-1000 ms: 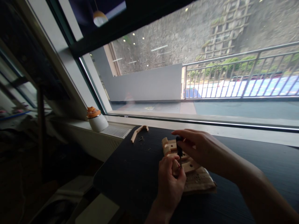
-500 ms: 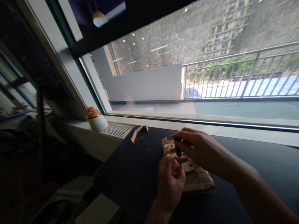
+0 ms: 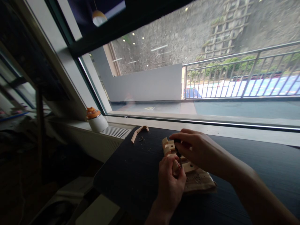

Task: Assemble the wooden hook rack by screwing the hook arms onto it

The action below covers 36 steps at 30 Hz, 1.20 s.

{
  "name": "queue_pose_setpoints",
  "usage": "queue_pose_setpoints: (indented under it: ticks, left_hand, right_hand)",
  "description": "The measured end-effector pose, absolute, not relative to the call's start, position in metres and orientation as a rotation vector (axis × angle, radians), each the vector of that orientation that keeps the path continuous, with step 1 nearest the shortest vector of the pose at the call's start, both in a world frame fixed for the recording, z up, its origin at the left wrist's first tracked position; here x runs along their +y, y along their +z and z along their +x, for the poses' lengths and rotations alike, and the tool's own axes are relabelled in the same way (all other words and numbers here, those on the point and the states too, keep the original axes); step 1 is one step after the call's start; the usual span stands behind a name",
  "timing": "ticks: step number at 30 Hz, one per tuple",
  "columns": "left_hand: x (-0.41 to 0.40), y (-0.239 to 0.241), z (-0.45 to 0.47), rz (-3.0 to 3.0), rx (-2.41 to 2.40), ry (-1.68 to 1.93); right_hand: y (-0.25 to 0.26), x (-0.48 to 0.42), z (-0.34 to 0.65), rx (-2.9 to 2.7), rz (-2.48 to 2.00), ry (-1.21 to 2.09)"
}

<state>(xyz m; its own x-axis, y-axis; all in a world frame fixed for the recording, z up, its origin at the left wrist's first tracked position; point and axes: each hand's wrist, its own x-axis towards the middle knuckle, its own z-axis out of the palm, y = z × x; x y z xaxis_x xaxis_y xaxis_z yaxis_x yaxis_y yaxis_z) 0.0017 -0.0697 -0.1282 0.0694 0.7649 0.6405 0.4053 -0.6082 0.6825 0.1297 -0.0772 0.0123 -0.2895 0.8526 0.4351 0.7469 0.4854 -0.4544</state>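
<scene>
In my right hand [image 3: 195, 144] is a screwdriver [image 3: 178, 153] with a black handle, its thin shaft pointing down. My left hand [image 3: 170, 178] pinches a pale wooden piece [image 3: 175, 166] on the near side of a wooden board [image 3: 199, 182]. The screwdriver's tip meets the work beside the left thumb and fingertips, which hide the exact spot. Further light wooden pieces with drilled holes [image 3: 171, 146] lie across the board, curved ends to the left. Dark specks are scattered over the board's bare near part.
The board lies on a dark table [image 3: 131, 172]. A curved wooden piece [image 3: 138, 133] and a few small screws [image 3: 141, 139] rest near the table's far left corner. A white container with an orange top [image 3: 96, 120] stands on the ledge by the window.
My right hand has shifted and turned slightly to the left around the screwdriver handle. The left hand stays where it was.
</scene>
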Motion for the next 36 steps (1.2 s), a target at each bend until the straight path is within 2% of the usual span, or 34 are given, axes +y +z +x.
queue_pose_setpoints:
  ticks: [26,36]
  left_hand:
    - [-0.069,-0.129,0.001,2.010,1.134,1.523]
    - [-0.070,-0.129,0.001,2.025,1.179,1.530]
  right_hand:
    - [0.011,-0.073,0.134,-2.042,-1.324,0.166]
    - [0.011,-0.076,0.131,-2.105,-1.283,0.274]
